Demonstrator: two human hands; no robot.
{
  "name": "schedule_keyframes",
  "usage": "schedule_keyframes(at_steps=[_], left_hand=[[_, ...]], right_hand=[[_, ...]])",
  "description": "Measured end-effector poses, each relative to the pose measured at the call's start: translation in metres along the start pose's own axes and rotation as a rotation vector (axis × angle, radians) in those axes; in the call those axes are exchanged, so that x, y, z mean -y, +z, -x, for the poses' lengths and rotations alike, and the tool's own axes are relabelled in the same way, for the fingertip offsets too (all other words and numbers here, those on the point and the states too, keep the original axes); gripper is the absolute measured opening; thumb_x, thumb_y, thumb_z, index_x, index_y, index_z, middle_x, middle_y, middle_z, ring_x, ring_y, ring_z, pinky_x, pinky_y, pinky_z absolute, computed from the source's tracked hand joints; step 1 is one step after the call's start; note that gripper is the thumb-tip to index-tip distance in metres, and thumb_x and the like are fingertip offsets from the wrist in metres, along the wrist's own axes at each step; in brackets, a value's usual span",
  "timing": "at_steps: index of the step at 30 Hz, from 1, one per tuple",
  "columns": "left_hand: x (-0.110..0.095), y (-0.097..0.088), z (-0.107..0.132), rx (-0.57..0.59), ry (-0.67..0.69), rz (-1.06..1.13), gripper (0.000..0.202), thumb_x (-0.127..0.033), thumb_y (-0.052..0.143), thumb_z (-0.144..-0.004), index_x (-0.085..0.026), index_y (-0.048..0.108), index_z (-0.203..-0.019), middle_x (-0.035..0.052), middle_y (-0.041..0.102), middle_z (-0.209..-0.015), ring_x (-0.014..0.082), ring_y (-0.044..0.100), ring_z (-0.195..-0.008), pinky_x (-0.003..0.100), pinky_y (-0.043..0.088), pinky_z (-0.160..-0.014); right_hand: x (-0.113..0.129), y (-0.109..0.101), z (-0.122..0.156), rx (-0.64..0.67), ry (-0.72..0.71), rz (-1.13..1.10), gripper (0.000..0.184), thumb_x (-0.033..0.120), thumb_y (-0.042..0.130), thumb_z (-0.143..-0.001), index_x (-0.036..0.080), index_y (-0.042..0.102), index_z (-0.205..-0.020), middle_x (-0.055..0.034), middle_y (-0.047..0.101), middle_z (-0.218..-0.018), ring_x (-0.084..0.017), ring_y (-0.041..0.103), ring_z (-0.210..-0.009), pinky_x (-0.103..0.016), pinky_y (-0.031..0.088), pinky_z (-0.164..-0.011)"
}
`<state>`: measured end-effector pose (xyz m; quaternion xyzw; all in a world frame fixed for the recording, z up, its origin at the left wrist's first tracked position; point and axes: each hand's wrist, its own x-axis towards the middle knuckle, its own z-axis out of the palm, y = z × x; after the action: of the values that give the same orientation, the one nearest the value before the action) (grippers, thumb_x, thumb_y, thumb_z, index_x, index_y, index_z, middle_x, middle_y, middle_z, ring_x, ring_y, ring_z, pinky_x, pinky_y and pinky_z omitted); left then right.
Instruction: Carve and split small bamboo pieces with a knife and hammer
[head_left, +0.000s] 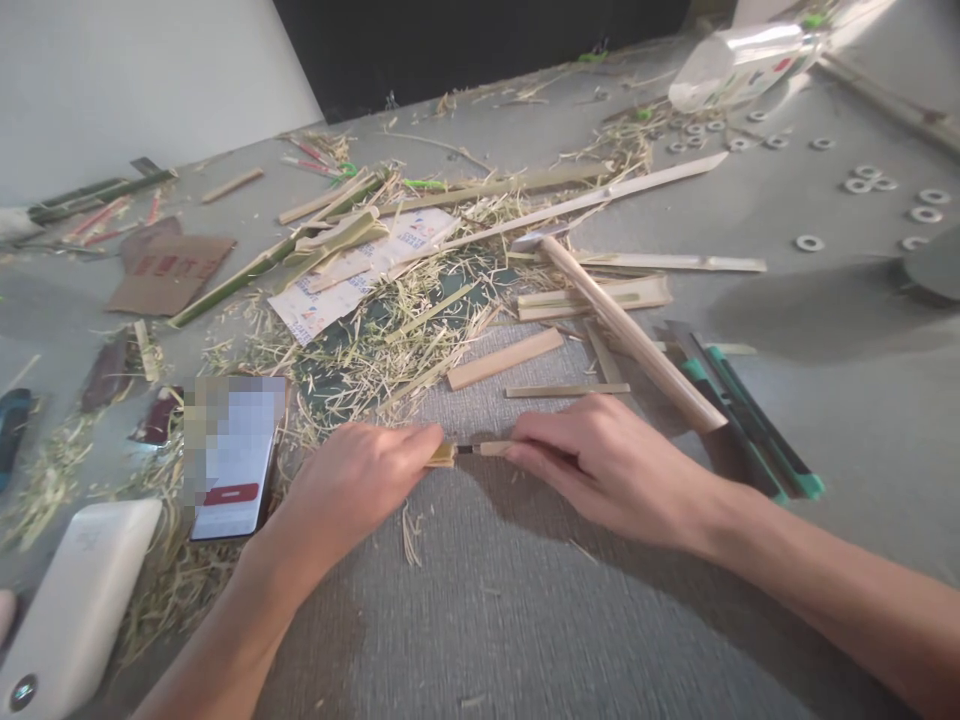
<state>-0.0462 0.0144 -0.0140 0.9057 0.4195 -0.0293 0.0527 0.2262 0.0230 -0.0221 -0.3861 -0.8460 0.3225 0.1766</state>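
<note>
My left hand [367, 470] is closed around a short piece of bamboo [442, 456], whose cut end sticks out past the fingertips. Opposite it, my right hand [600, 460] pinches a slim pale wooden piece [493, 449]. A short dark section bridges the two pieces between my hands; whether it is a blade or a pin I cannot tell. Just beyond my fingers lie a thin bamboo strip [568, 390] and a flat wooden slat [506, 358]. A hammer [637, 340] with a wooden handle rests beyond my right hand.
Bamboo shavings [405, 330] cover the middle of the grey table around longer bamboo strips [600, 195]. Green-and-black cutters [757, 430] lie right. A phone [236, 460] and white power bank [82, 600] lie left. Metal washers [810, 243] and a clear plastic bottle [742, 68] are far right.
</note>
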Motion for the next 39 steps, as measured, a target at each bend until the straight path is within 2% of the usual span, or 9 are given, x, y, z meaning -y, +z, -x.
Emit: schedule_keyframes(at_steps=[6, 12, 16, 18, 21, 26, 30, 36, 39], left_hand=[[-0.002, -0.001, -0.001, 0.062, 0.018, -0.082, 0.022, -0.002, 0.048, -0.087, -0.022, 0.046, -0.078, -0.0032, 0.057, -0.060, 0.0148, 0.050, -0.046, 0.032, 0.014, -0.050], [-0.016, -0.014, 0.023, 0.073, -0.100, -0.015, 0.013, -0.012, 0.047, -0.095, -0.024, 0.050, -0.099, -0.0038, 0.063, -0.060, 0.0178, 0.058, -0.045, 0.031, 0.017, -0.048], [-0.022, -0.017, 0.050, 0.071, -0.196, 0.114, 0.012, -0.015, 0.042, -0.101, -0.023, 0.051, -0.098, -0.0037, 0.063, -0.063, 0.0157, 0.059, -0.048, 0.028, 0.026, -0.047], [-0.023, -0.016, 0.060, -0.015, -0.176, 0.159, 0.014, -0.020, 0.043, -0.103, -0.022, 0.055, -0.096, -0.0020, 0.067, -0.072, 0.0142, 0.063, -0.055, 0.025, 0.031, -0.049], [-0.024, -0.014, 0.069, -0.172, -0.146, 0.157, 0.020, -0.029, 0.045, -0.106, -0.023, 0.062, -0.100, -0.0003, 0.070, -0.077, 0.0143, 0.067, -0.063, 0.022, 0.037, -0.054], [-0.029, -0.010, 0.080, -0.216, -0.248, 0.077, 0.023, -0.034, 0.046, -0.108, -0.024, 0.065, -0.099, -0.0005, 0.073, -0.077, 0.0160, 0.071, -0.067, 0.021, 0.036, -0.054], [-0.030, -0.002, 0.085, -0.191, -0.299, 0.023, 0.022, -0.032, 0.043, -0.109, -0.021, 0.061, -0.103, 0.0011, 0.076, -0.082, 0.0179, 0.073, -0.069, 0.024, 0.034, -0.052], [-0.026, 0.015, 0.085, -0.188, -0.313, -0.014, 0.028, -0.038, 0.042, -0.110, -0.021, 0.061, -0.099, 0.0014, 0.074, -0.077, 0.0191, 0.071, -0.065, 0.028, 0.030, -0.051], [-0.026, 0.020, 0.086, -0.211, -0.291, -0.080, 0.030, -0.040, 0.041, -0.110, -0.021, 0.062, -0.099, 0.0007, 0.070, -0.071, 0.0189, 0.065, -0.057, 0.030, 0.023, -0.050]], right_hand=[[-0.003, -0.006, -0.004, 0.079, -0.032, 0.085, 0.040, 0.038, 0.047, -0.109, 0.016, 0.058, -0.078, 0.0006, 0.052, -0.063, -0.009, 0.039, -0.058, -0.028, 0.022, -0.060], [0.009, -0.018, 0.003, 0.053, -0.041, 0.241, 0.036, 0.043, 0.054, -0.106, 0.016, 0.068, -0.087, -0.0023, 0.064, -0.076, -0.011, 0.052, -0.067, -0.028, 0.026, -0.061], [0.002, -0.043, 0.008, -0.345, 0.282, 0.499, 0.040, 0.051, 0.046, -0.107, 0.018, 0.069, -0.103, -0.0085, 0.068, -0.106, -0.019, 0.059, -0.089, -0.029, 0.030, -0.065], [-0.006, -0.051, 0.008, -0.340, 0.430, 0.581, 0.035, 0.046, 0.059, -0.100, 0.016, 0.064, -0.115, -0.0152, 0.064, -0.120, -0.028, 0.058, -0.104, -0.030, 0.031, -0.066], [-0.018, -0.054, 0.006, -0.312, 0.501, 0.532, 0.029, 0.030, 0.057, -0.097, 0.012, 0.061, -0.119, -0.0169, 0.066, -0.108, -0.024, 0.060, -0.086, -0.030, 0.031, -0.066], [-0.019, -0.066, 0.010, -0.359, 0.539, 0.290, 0.020, 0.029, 0.054, -0.096, 0.012, 0.063, -0.103, -0.0123, 0.063, -0.085, -0.020, 0.054, -0.074, -0.029, 0.032, -0.066], [-0.003, -0.067, 0.044, -0.366, 0.548, -0.102, 0.039, 0.047, 0.039, -0.104, 0.014, 0.058, -0.096, -0.0055, 0.052, -0.073, -0.014, 0.047, -0.061, -0.027, 0.034, -0.057], [0.040, -0.006, 0.125, -0.293, 0.650, -0.644, 0.059, 0.069, 0.039, -0.101, 0.015, 0.052, -0.122, 0.0034, 0.037, -0.070, -0.007, 0.034, -0.048, -0.021, 0.028, -0.042], [0.058, 0.023, 0.147, -0.494, 0.770, -1.087, 0.069, 0.070, 0.067, -0.088, 0.019, 0.054, -0.133, 0.0064, 0.033, -0.068, -0.004, 0.029, -0.046, -0.017, 0.024, -0.040]])
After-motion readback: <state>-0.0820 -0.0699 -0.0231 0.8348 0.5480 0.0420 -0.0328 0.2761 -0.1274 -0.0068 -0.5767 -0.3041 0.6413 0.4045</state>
